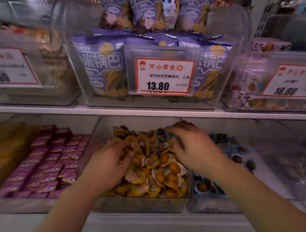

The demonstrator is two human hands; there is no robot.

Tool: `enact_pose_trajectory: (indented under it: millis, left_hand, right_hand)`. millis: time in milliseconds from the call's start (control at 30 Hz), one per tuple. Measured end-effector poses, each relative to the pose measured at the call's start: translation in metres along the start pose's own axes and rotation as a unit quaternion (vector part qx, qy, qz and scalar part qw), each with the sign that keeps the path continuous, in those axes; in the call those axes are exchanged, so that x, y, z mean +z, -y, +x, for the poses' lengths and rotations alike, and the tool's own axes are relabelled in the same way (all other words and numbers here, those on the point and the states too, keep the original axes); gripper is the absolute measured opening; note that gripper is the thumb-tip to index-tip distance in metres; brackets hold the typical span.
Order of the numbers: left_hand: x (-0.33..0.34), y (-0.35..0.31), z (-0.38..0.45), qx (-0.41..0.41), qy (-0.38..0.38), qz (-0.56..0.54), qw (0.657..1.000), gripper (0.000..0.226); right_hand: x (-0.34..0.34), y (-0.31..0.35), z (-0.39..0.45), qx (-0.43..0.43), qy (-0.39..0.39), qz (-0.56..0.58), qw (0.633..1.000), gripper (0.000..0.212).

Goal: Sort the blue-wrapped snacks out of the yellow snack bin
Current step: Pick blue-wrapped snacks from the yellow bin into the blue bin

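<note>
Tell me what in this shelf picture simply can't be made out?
All in the head view:
- Right hand: motion blur hides whether its fingertips pinch a blue snack.
- Left hand: fingers dig into the yellow snacks, so what lies under them is hidden.
- Blue bin: the right forearm covers part of it.
- Left tag: wording blurred, and cut by the frame edge.

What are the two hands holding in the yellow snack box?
The right hand seems to pinch a blue-wrapped snack by its edge with the fingers, though blur makes this uncertain. The left hand rests open on the yellow snacks, holding nothing.
</note>
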State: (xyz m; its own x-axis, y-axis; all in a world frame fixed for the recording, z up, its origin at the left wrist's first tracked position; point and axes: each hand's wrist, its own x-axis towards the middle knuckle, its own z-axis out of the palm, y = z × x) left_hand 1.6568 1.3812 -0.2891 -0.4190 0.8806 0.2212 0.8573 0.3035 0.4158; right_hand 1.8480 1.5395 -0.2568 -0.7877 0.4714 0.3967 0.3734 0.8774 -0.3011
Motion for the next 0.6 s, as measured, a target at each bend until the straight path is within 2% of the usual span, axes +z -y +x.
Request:
enact_pose_trajectory:
  millis: [100,167,233,367,467,533,600]
  left_hand:
    - [0.006,0.009,-0.005,0.006,0.021,0.016,1.000,0.032]
    - [0.005,0.013,-0.007,0.015,0.019,-0.006,1.000,0.032]
    - [0.003,0.014,-0.009,0.023,0.007,-0.030,0.999,0.030]
    - [0.001,0.016,-0.015,0.046,-0.029,-0.077,0.996,0.025]
    - [0.000,0.016,-0.015,0.040,-0.055,-0.112,0.991,0.027]
    - [0.002,0.015,-0.013,0.030,-0.071,-0.123,0.989,0.027]
    - [0.004,0.015,-0.011,0.018,-0.081,-0.117,0.990,0.028]
  right_hand:
    - [0.031,0.024,0.011,-0.037,0.128,-0.058,0.989,0.047]
    - [0.047,0.028,0.017,0.003,0.209,-0.149,0.967,0.046]
    - [0.051,0.030,0.027,0.067,0.265,-0.146,0.951,0.046]
    - [0.050,0.031,0.043,0.118,0.260,-0.065,0.956,0.034]
    - [0.047,0.028,0.050,0.151,0.257,-0.077,0.951,0.031]
    - [0.044,0.023,0.056,0.160,0.205,-0.102,0.960,0.030]
    - [0.042,0.022,0.060,0.159,0.120,-0.064,0.978,0.033]
